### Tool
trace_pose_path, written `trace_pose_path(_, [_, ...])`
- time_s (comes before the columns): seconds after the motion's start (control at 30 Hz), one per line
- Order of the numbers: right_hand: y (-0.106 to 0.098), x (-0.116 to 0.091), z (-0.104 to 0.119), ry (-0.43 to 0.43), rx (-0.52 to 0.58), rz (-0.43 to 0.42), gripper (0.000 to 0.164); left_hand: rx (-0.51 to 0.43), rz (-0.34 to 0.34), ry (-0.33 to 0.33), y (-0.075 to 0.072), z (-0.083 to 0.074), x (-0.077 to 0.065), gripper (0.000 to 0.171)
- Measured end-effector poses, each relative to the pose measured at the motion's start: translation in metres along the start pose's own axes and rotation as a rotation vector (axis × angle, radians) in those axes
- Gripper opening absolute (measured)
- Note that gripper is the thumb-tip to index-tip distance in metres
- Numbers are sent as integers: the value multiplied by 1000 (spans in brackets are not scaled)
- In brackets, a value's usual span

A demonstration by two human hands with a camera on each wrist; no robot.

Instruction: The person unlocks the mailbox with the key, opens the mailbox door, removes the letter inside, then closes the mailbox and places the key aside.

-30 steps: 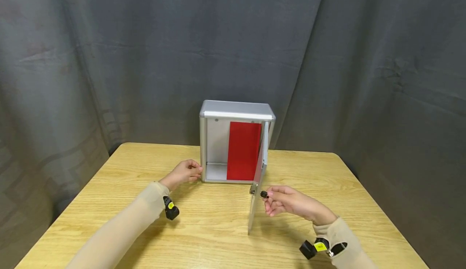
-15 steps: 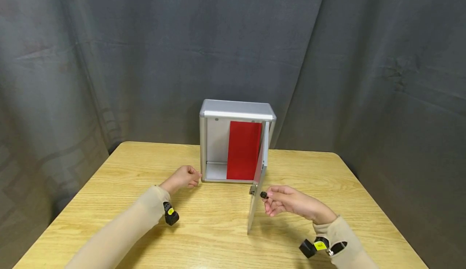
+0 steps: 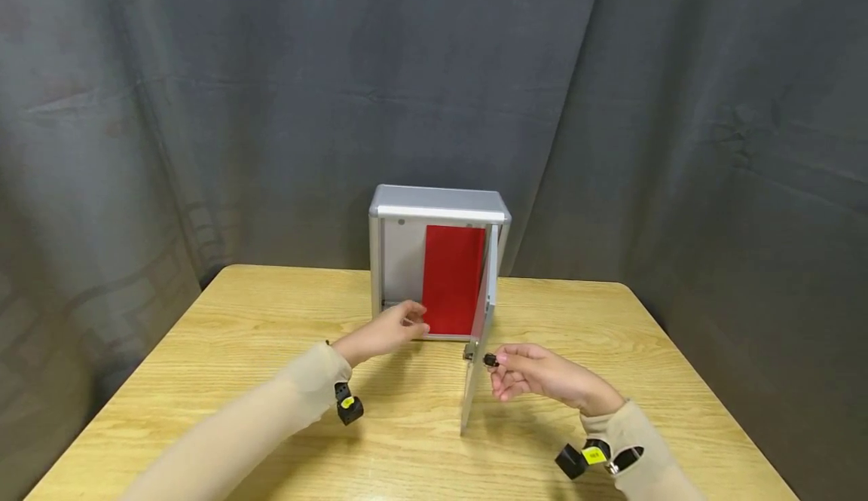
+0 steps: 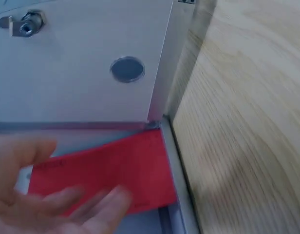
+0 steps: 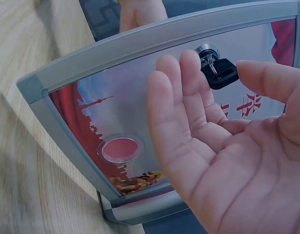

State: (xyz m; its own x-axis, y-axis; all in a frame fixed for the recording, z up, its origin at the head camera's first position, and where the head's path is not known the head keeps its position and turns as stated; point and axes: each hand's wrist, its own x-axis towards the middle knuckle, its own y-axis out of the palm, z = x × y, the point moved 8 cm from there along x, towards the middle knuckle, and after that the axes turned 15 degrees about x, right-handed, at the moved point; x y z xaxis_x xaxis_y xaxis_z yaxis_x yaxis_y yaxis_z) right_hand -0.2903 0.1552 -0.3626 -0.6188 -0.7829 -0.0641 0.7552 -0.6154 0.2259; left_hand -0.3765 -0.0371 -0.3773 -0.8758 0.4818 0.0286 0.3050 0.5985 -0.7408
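A silver metal box (image 3: 441, 198) stands on the table with its hinged door (image 3: 478, 335) swung out toward me. Inside, a flat red paper piece (image 3: 452, 279) leans against the white back wall. My left hand (image 3: 388, 331) reaches to the box's opening, its thumb and fingers parted and overlapping the paper's lower left corner. In the left wrist view, blurred fingers hover over the red paper (image 4: 106, 175) and hold nothing. My right hand (image 3: 542, 374) pinches a black-headed key (image 5: 219, 74) between thumb and forefinger. The key sits in the door's lock (image 5: 207, 50), on the printed outer face.
The wooden table (image 3: 305, 297) reaches out on both sides of the box, with grey curtains (image 3: 305, 109) behind it. On the door's inner face are the lock's metal cam (image 4: 26, 24) and a round window (image 4: 127, 69). The door's free edge juts toward me between my hands.
My left hand has left the box's left edge and moved right, across the opening to the red paper. The right hand, key and door have stayed almost still.
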Motion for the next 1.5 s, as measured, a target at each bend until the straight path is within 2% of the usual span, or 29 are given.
trace_pose_path(0.1, [0, 0, 0, -8, 7, -2, 18, -18, -123, -53, -5, -1, 11, 55])
trace_pose_path(0.3, [-1, 0, -2, -16, 23, -5, 19, -80, -217, -118, -3, 9, 32, 60])
trace_pose_path(0.5, [-1, -2, -2, -26, 21, -3, 18, -143, -334, -152, -4, 18, 52, 49])
trace_pose_path(0.7, [-1, -3, -1, -28, 25, -1, 17, -138, -440, -187, -5, 18, 59, 33])
trace_pose_path(0.87, [0, -3, 0, -21, 24, 1, 18, -178, -514, -195, -3, 21, 62, 27])
trace_pose_path(1.17, [2, -1, 0, -25, 43, 17, 17, -229, -590, -214, -3, 32, 68, 24])
trace_pose_path(1.5, [1, 1, -2, -15, 43, 21, 18, -280, -596, -225, -4, 41, 66, 20])
